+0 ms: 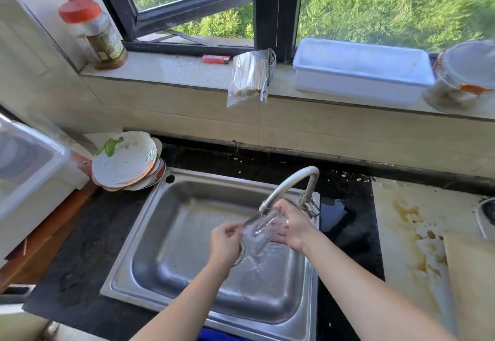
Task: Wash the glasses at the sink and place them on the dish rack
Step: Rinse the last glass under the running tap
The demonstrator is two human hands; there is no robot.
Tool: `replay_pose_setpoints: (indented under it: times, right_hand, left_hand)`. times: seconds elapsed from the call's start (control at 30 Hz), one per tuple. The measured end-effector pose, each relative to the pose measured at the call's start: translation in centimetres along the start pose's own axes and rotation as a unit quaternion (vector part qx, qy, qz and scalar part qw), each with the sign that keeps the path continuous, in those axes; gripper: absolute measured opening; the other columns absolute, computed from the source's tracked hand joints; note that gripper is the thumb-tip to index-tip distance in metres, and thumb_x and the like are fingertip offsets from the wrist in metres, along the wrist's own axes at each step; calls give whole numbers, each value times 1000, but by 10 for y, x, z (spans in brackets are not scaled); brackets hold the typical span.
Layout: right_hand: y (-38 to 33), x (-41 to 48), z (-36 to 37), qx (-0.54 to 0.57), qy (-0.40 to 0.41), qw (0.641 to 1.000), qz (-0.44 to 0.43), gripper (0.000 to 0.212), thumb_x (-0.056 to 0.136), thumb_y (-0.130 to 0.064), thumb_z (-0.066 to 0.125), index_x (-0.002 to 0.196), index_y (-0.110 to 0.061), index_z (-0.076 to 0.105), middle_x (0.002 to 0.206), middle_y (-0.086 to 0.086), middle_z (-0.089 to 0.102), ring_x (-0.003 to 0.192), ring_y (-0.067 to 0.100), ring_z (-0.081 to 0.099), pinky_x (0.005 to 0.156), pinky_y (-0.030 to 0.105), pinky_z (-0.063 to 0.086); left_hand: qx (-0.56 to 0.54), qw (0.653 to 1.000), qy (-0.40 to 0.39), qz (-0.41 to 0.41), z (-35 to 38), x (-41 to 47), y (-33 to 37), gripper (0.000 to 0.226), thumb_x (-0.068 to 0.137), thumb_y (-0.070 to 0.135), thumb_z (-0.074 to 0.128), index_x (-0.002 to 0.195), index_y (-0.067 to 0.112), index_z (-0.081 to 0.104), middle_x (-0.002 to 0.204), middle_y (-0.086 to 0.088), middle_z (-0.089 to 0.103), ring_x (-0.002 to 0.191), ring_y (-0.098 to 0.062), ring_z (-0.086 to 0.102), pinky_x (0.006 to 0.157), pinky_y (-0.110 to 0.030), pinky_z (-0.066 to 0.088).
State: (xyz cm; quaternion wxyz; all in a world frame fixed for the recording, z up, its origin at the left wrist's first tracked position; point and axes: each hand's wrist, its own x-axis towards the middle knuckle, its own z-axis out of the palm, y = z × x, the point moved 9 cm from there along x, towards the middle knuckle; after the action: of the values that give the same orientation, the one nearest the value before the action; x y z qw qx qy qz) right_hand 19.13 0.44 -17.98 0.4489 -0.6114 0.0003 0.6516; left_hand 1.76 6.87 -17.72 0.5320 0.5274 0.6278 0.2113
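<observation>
Rinsing one clear drinking glass under the curved steel faucet, over the right half of the stainless sink. Holding it tilted, mouth toward the left hand, base cradled in the right hand. Left fingers curling together at the rim, pinching it as far as can be judged; right fingers wrapping behind the glass, mostly hidden, so exact spread not being confirmed. Water running down onto the glass and splashing onto the basin floor near the drain. Judging the step in hand as the rinse, with racking not yet done. Requiring next, by judgement: shaking off water, keeping a firm hold on wet, slippery glass, and carrying it clear of the spout to a rack. Not finding a certain dish rack; noting a white plastic bin at the left edge as a possible candidate only. Counting: one glass in view, one faucet, one sink, two hands. Also counting one stack of dirty plates at the sink's rear left corner on the dark desk, one red-capped jar, one pink lighter, one bag of chopsticks and one white tray on the windowsill.
</observation>
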Motion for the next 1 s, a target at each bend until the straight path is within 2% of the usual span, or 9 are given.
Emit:
replay_pose_setpoints:
  times: [0.07, 0.13, 0.23, 0.4, 0.53, 0.63, 0.7, 0.8, 1.0]
  right_hand:
    - [-7, 3, 1, -43, 18, 998, -48, 45, 80, -31, 68, 120, -14, 58, 114, 17, 68, 94, 31, 69, 74, 46, 60]
    - [-13, -3, 4, -67, 29, 992, -99, 66, 73, -33, 75, 131, -18, 48, 120, 11, 65, 96, 25, 68, 65, 39, 58]
    - [-23, -16, 9, -157, 29, 971, -179, 94, 51, -32, 83, 137, -19, 47, 128, 0, 59, 116, 19, 60, 92, 44, 55]
    - [-25, -36, 21, -307, -11, 918, -253, 87, 53, -25, 81, 128, -47, 43, 128, -16, 53, 122, -1, 48, 101, 32, 46]
    - [-33, -49, 10, -356, -15, 899, -255, 92, 63, -20, 84, 143, -32, 38, 131, -11, 53, 128, 3, 45, 101, 27, 46]
    - [-36, -58, -1, -433, 34, 863, -259, 95, 64, -37, 84, 142, -39, 30, 131, -13, 48, 121, 3, 47, 98, 31, 47]
    - [-38, -61, -10, -482, 87, 831, -264, 85, 64, -50, 81, 134, -39, 33, 129, -14, 47, 114, 9, 53, 88, 30, 46]
    - [-36, -57, -22, -459, 119, 841, -259, 76, 69, -51, 78, 130, -34, 36, 127, -12, 51, 113, 12, 54, 87, 29, 43]
    - [-29, -52, 1, -455, 90, 841, -279, 70, 70, -47, 77, 127, -34, 39, 112, -8, 53, 102, 13, 54, 83, 29, 45]
  left_hand:
    - [-160, 970, 8, -185, 9, -7, -31, 21, 90, -6, 48, 101, -2, 66, 73, -15, 61, 61, -25, 54, 57, -34, 52]
    - [-319, 897, -12, -306, 25, -21, -37, 21, 94, 1, 36, 97, 0, 57, 76, -18, 55, 64, -28, 54, 51, -35, 53]
    - [-391, 843, -46, -367, 43, -26, -31, 27, 100, 22, 31, 99, 1, 49, 85, -20, 57, 69, -31, 57, 58, -39, 53]
    - [-306, 865, -79, -389, 73, -15, -38, 28, 93, 30, 49, 74, 10, 53, 61, -2, 43, 45, -16, 40, 44, -22, 41]
    - [-305, 870, -140, -360, 103, 10, -47, 42, 86, 42, 56, 116, 14, 64, 92, -7, 65, 72, -23, 61, 54, -30, 50]
    - [-356, 865, -145, -323, 108, 6, -18, 40, 94, 39, 50, 110, 7, 66, 106, -15, 69, 95, -33, 67, 79, -47, 56]
    - [-358, 878, -107, -301, 102, 7, -10, 24, 91, 26, 48, 88, 9, 64, 78, -12, 65, 73, -27, 64, 71, -36, 52]
    - [-286, 919, -33, -268, 80, 8, -4, 31, 90, 9, 34, 61, 16, 42, 39, 2, 32, 45, -17, 32, 55, -27, 28]
    - [-136, 967, 27, -214, 42, 7, -5, 21, 92, 18, 38, 87, 4, 53, 58, -10, 41, 44, -18, 37, 46, -26, 34]
